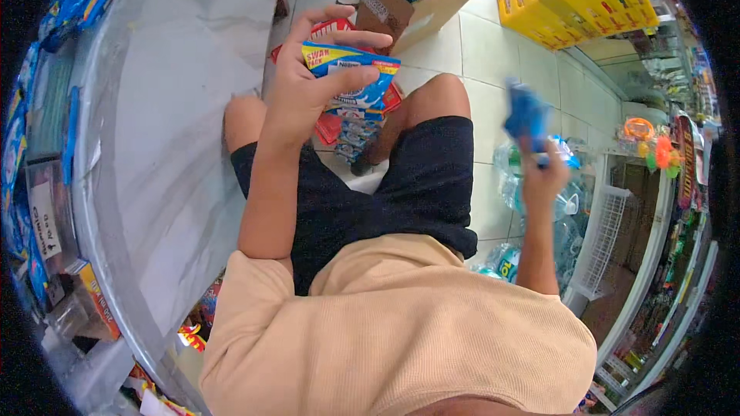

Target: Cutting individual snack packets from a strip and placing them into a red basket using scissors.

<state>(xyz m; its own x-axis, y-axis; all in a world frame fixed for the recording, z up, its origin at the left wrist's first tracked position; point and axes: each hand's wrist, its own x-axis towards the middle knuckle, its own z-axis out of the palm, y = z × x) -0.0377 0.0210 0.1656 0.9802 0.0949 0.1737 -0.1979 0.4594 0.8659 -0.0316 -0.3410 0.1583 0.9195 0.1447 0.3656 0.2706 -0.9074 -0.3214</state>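
Observation:
My left hand point(315, 78) is raised above my left knee, its fingers and thumb closed on a strip of blue Nestlé sachets point(361, 84). The lower sachets of the strip point(355, 138) hang down between my knees. Out to the right, my right hand point(543, 170) is blurred and grips a blue packet or piece of blue wrapping point(526, 110); its exact kind is too blurred to tell. Red packets point(329, 127) lie behind the hanging strip, partly hidden by it and by my left hand.
An open cardboard box point(430, 17) stands on the tiled floor ahead, near a person's dark-clad legs. A yellow crate or rack point(572, 0) is at the upper right. Large clear plastic bottles point(563, 237) stand by my right arm, beside shelves. A white marble-patterned counter point(179, 98) runs along my left.

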